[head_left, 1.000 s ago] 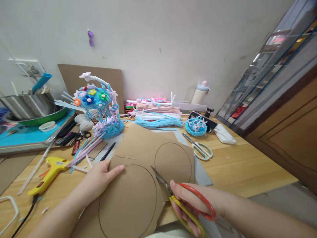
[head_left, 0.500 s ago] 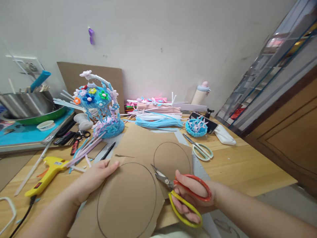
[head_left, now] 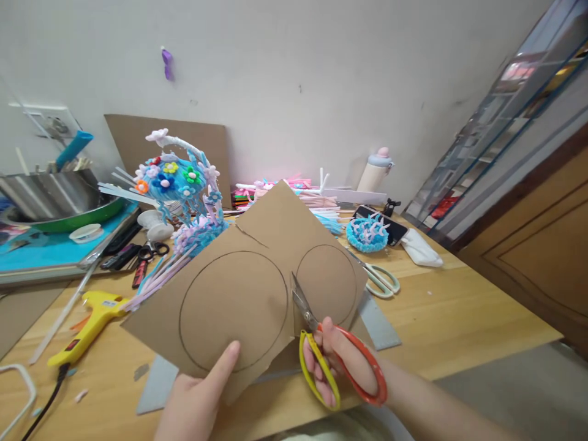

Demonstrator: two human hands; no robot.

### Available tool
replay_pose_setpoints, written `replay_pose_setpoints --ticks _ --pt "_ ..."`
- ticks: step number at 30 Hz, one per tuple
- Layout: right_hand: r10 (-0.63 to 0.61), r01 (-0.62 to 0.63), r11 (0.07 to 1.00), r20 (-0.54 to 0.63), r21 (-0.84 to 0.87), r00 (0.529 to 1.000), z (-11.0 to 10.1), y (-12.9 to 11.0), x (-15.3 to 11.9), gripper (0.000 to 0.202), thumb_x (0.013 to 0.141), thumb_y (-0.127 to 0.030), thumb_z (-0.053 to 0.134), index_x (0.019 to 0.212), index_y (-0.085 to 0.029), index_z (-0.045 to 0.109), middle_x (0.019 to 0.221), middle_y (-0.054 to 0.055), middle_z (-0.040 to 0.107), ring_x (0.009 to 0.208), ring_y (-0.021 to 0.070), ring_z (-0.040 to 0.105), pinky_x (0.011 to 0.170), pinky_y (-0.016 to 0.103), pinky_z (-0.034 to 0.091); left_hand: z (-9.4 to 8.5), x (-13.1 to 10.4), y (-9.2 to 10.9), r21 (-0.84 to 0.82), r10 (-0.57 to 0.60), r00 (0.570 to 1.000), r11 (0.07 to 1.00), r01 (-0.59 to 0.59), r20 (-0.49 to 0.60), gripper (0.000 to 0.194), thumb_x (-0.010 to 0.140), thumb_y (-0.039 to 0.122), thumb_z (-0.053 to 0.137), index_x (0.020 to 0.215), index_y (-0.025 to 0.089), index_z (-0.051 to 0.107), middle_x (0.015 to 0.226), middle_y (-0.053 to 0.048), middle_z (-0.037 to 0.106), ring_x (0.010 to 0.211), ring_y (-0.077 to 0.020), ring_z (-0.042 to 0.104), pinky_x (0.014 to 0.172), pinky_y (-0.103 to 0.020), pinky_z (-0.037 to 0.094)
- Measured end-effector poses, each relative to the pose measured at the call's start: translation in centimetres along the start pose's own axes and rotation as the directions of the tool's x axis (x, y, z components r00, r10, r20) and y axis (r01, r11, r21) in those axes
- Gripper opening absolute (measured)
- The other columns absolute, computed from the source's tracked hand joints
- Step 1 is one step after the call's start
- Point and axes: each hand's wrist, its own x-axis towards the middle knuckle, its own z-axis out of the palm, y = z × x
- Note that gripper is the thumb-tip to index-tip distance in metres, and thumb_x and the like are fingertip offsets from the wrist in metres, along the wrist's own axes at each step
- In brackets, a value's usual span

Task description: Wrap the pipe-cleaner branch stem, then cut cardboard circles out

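A brown cardboard sheet (head_left: 280, 226) is raised and tilted above the table, with a large circle drawn at its left and a smaller one at its right. My left hand (head_left: 202, 392) grips its lower edge, thumb on top near the large circle and the other fingers hidden beneath. In my right hand (head_left: 340, 361) are scissors (head_left: 305, 312) with one red and one yellow handle. Their blades lie at a cut between the two circles, and the tips point up and away from me.
A yellow glue gun (head_left: 89, 324) lies left on the wooden table (head_left: 441, 312). Behind stand a flower-covered pipe-cleaner piece (head_left: 177, 177) and a metal bowl (head_left: 50, 193). Green-handled scissors (head_left: 383, 282), a blue fuzzy piece (head_left: 367, 234) and a bottle (head_left: 375, 174) are on the right.
The cardboard has turned and lifted from the table. My left hand has moved from its upper left side to its lower edge. The scissors' blades have come closer together.
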Motion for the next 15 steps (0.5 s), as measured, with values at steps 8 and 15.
replay_pose_setpoints --ticks 8,15 --pt "0.308 -0.31 0.95 0.06 0.033 0.949 -0.5 -0.3 0.6 0.082 0.071 -0.082 0.012 0.065 -0.012 0.054 0.048 0.006 0.058 0.033 0.0137 0.056 0.03 0.019 0.039 0.9 -0.9 1.2 -0.094 -0.232 0.964 0.965 0.245 0.128 0.058 0.065 0.027 0.073 0.119 0.018 0.054 0.11 -0.009 0.068 0.106 -0.0294 0.059 0.093 -0.044 0.047" --pt "0.258 -0.282 0.959 -0.314 -0.031 0.914 1.8 0.9 1.4 0.074 0.071 -0.082 0.023 0.058 -0.015 0.05 0.033 -0.003 0.043 0.025 0.0109 0.046 0.028 0.021 0.039 1.4 -1.5 0.1 -0.019 -0.16 0.986 0.987 0.162 0.053 0.052 0.063 0.031 0.073 0.111 0.016 0.059 0.108 -0.009 0.068 0.114 -0.0283 0.054 0.102 -0.04 0.038"
